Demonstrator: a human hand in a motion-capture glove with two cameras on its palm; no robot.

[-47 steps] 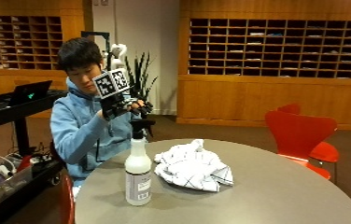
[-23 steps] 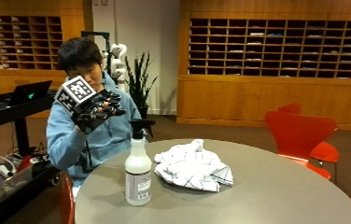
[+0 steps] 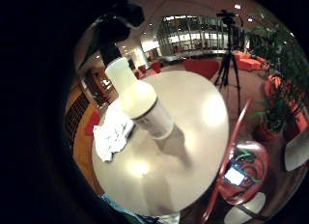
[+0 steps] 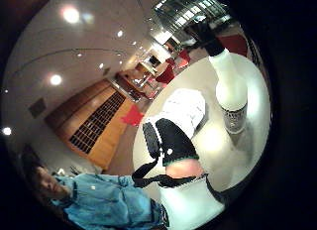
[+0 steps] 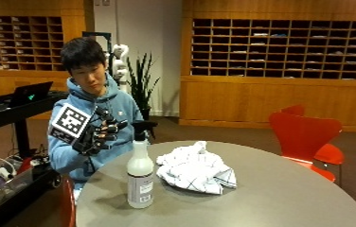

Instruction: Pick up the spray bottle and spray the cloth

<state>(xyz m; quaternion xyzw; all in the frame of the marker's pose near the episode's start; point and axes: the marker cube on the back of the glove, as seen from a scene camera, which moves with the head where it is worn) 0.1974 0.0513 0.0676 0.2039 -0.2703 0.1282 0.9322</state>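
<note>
- Right hand (image 5: 99, 135): gloved fingers loosely spread and slightly bent, holding nothing. It hangs in the air beside the spray bottle's head, on the person's side of it, not touching.
- Change: half a second ago this hand was raised at about the person's shoulder height, and a second ago it was higher still, near the face. Now it has come down to the level of the bottle's black trigger head. Reads as the approach to the grasp, nearly finished.
- Spray bottle (image 5: 140, 177): upright on the table (image 5: 291, 198), near the edge closest to the person. White translucent body, label low on it, black nozzle on top. It has not moved across the three outside views.
- In the little-finger-side palm view the bottle (image 3: 137, 101) fills the middle, so the palm faces it from close by. In the thumb-side view it (image 4: 230, 93) stands past the glove's edge, with a gap showing between them.
- Cloth (image 5: 195, 169): white with thin dark check lines, crumpled in a heap just beside the bottle, on the side away from the person's hand. Not touching the bottle as far as I can tell. Unmoved.
- Meaning for the task: nothing is gripped yet, so pick-up and spray both remain. Judged next need: close round the bottle's neck with a finger reaching the trigger, lift, then turn the nozzle toward the cloth.
- Risk, as a guess: the bottle is tall and narrow, so a sideways knock on arrival could tip it.
</note>
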